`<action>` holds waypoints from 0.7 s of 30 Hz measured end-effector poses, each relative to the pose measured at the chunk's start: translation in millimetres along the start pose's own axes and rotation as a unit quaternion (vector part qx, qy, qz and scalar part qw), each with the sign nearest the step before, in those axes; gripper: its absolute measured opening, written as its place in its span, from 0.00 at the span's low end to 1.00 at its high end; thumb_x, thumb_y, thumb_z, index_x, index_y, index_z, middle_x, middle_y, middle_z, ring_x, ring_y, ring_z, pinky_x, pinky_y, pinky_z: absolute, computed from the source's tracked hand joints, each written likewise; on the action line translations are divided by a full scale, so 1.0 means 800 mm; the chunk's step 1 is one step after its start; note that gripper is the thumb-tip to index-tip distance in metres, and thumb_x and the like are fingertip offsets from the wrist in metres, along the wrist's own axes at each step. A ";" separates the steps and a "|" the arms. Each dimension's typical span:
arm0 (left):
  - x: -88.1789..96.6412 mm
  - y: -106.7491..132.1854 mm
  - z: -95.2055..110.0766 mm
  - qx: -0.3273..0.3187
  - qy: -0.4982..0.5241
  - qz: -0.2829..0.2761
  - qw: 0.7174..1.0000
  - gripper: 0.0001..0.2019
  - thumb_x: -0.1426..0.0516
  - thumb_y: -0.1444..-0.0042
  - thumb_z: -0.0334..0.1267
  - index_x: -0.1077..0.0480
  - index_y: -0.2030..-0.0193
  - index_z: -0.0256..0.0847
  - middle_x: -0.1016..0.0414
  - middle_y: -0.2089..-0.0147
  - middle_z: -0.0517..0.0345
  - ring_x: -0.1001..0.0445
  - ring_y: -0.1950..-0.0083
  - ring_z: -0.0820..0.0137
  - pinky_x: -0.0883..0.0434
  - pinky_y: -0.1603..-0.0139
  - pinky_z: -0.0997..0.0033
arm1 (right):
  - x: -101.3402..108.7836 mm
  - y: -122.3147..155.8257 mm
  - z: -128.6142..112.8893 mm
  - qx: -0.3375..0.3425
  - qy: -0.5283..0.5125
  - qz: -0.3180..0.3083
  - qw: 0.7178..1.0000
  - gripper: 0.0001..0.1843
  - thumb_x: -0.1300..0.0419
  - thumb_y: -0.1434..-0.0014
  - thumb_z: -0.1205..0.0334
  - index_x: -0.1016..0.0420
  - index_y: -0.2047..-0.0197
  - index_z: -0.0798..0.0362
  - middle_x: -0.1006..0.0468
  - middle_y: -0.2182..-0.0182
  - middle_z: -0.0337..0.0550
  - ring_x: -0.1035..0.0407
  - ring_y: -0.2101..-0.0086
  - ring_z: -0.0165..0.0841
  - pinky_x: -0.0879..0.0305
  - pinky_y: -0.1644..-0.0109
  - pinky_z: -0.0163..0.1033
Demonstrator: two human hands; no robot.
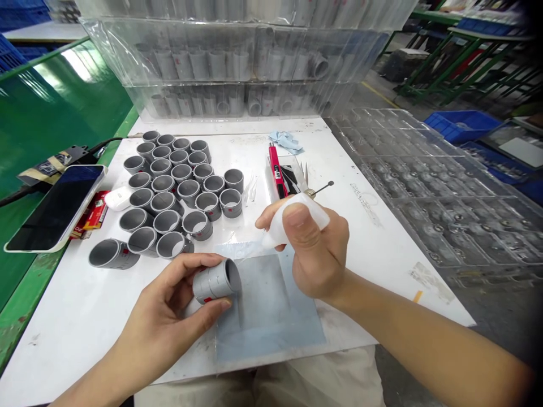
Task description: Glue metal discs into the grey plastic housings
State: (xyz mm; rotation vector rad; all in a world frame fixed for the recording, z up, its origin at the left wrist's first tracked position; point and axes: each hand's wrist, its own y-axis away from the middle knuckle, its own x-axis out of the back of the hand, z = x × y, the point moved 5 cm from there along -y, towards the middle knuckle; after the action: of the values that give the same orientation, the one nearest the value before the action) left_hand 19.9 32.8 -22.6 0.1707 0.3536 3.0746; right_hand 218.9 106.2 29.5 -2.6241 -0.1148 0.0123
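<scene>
My left hand (178,311) grips a short grey plastic pipe fitting (214,281) with a red mark on its side, its open end tilted up to the right. In my right hand (316,249) is a small white squeeze bottle (278,229), thumb pressed on top and fingers wrapped round it. The bottle's thin tip points down and left, above the fitting and apart from it. Below both hands lies a blue sheet (292,316) with a greyish patch. A group of similar grey fittings (163,183) stands on the white table to the left, open ends up.
A red utility knife (276,169) lies by a small clear box, near a blue cloth (286,141). A phone (57,206) rests at the left edge. Stacked clear trays of fittings (203,65) rise at the back. Clear trays (407,175) stand right of the table.
</scene>
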 end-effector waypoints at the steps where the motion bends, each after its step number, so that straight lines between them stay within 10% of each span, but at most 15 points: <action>1: 0.000 0.000 -0.001 0.007 0.000 0.004 1.000 0.18 0.30 0.45 0.38 0.26 0.48 0.53 0.23 0.44 0.60 0.23 0.47 0.68 0.25 0.49 0.77 | -0.001 0.000 -0.001 0.011 0.008 -0.006 1.000 0.22 0.42 0.30 0.47 0.20 0.69 0.52 0.22 0.73 0.40 0.35 0.77 0.27 0.41 0.77 0.37; 21: -0.002 -0.001 0.000 -0.023 -0.015 -0.013 1.000 0.16 0.33 0.44 0.34 0.27 0.50 0.52 0.22 0.44 0.60 0.27 0.39 0.64 0.26 0.42 0.70 | -0.012 0.002 -0.002 0.044 0.016 -0.042 0.998 0.24 0.41 0.30 0.51 0.28 0.76 0.52 0.28 0.79 0.38 0.38 0.80 0.26 0.44 0.79 0.37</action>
State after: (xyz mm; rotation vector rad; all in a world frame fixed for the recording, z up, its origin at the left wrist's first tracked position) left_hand 21.2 33.8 -23.0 0.2089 0.2825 3.0471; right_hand 209.4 103.1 29.9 -2.5282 -0.2079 -0.0510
